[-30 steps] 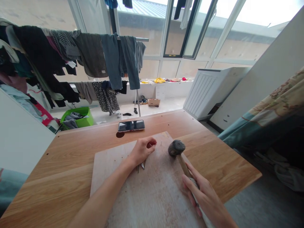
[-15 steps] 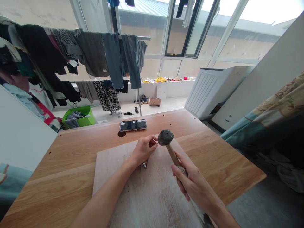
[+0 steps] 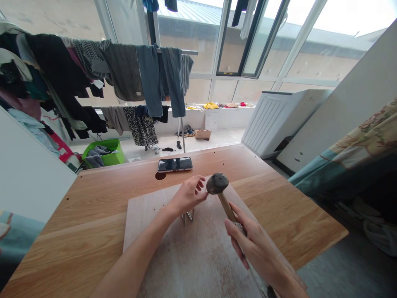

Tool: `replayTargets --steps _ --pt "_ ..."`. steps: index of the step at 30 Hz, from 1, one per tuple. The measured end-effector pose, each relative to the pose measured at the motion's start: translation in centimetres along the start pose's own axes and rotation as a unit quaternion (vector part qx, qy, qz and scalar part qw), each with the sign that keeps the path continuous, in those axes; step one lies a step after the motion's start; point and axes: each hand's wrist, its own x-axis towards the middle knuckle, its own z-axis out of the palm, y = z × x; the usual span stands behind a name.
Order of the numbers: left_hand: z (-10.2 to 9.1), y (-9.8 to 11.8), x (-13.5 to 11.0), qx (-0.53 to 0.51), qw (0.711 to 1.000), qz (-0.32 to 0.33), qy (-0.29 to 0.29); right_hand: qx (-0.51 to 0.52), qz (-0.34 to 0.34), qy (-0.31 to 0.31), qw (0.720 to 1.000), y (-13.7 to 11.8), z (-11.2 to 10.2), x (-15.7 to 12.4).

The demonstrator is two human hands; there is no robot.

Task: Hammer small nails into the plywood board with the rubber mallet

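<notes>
The right hand (image 3: 252, 242) is clamped around the handle of a hammer (image 3: 217, 183), whose dark head is at the far part of a pale board (image 3: 192, 260); the left hand (image 3: 187, 193) is beside that head, its fingers loosely curled and parted from the thumb; whether the hammer head touches anything beneath it, I cannot tell; slim metal pieces (image 3: 187, 217) show by the left wrist; the board lies on a wooden table (image 3: 83, 217), a phone (image 3: 175, 164) beyond it.
</notes>
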Motion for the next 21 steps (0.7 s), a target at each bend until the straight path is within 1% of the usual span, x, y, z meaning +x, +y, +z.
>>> replayTargets --steps 2,3,5,6,8,10,11,12,13,15,18,21 --pt "-1.3 1.5 -1.1 0.12 0.992 0.008 -0.048 -0.004 0.006 0.001 1.0 0.5 -0.5 -0.7" --pt "-1.8 2.4 -1.7 0.183 0.979 0.008 -0.089 -0.011 0.015 -0.002 1.0 0.8 -0.8 -1.1" --pt "-2.3 4.2 -3.0 0.298 0.942 0.005 -0.155 -0.033 0.042 -0.008 0.999 1.5 -1.4 -2.0" --pt "-2.2 5.0 -3.5 0.343 0.923 0.007 -0.177 -0.047 0.056 -0.006 0.997 1.8 -1.6 -2.3" --pt "-1.5 6.1 -4.2 0.406 0.891 0.021 -0.202 -0.077 0.073 0.001 0.994 2.4 -1.9 -2.8" --pt "-0.5 6.6 -4.4 0.436 0.872 0.037 -0.221 -0.096 0.08 -0.002 0.992 2.8 -2.1 -3.0" --pt "-0.1 6.5 -4.4 0.442 0.866 0.048 -0.228 -0.1 0.082 -0.008 0.992 2.9 -2.2 -3.0" --pt "0.2 6.4 -4.3 0.441 0.865 0.061 -0.23 -0.101 0.086 -0.015 0.991 3.0 -2.2 -2.9" --pt "0.3 6.1 -4.3 0.432 0.87 0.073 -0.224 -0.1 0.089 -0.02 0.991 3.1 -2.3 -2.9" --pt "0.1 5.3 -4.1 0.389 0.894 0.09 -0.203 -0.096 0.091 -0.023 0.991 3.1 -2.3 -2.8" --pt "-1.0 4.3 -3.9 0.31 0.927 0.099 -0.187 -0.096 0.09 -0.01 0.991 2.9 -2.1 -2.7" --pt "-2.2 3.9 -4.0 0.286 0.932 0.106 -0.195 -0.096 0.09 0.002 0.991 2.7 -1.9 -2.9"
